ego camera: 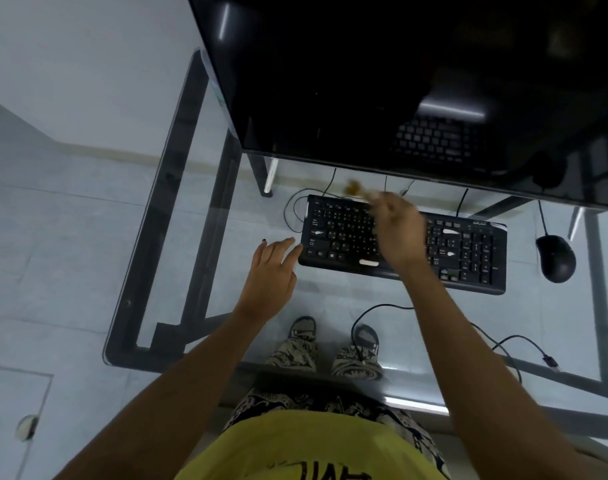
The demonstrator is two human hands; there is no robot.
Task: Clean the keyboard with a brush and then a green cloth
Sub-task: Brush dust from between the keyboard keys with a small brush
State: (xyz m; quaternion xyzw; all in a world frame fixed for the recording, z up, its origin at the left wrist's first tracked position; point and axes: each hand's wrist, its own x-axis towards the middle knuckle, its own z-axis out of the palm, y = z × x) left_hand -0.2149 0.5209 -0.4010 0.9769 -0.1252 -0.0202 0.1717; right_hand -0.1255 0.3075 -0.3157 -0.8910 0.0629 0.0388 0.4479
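- We see the black keyboard [399, 244] lying flat on the glass tabletop [178, 258], roughly midway along it and just in front of the monitor's lower edge.
- The right hand [397, 230] hovers over the middle of the keyboard, fingers drawn together around a blurred brownish brush [356, 188] whose tip reaches past the keyboard's far edge; the blur keeps us from telling the exact grip.
- That hand and forearm hide the central keys from us.
- The left hand [273, 268] lies with fingers spread and loose at the keyboard's left end, fingertips touching or almost touching its near-left corner; it holds nothing.
- The dark monitor [382, 81] fills the far side of the tabletop and mirrors the keys.
- A black mouse [555, 258] sits to the right of the keyboard, well apart from both hands, its cable running toward the far edge.
- Thin cables [295, 209] loop behind the keyboard's far-left corner.
- Through the glass we see the tiled floor, the person's shoes [337, 332] and another cable.
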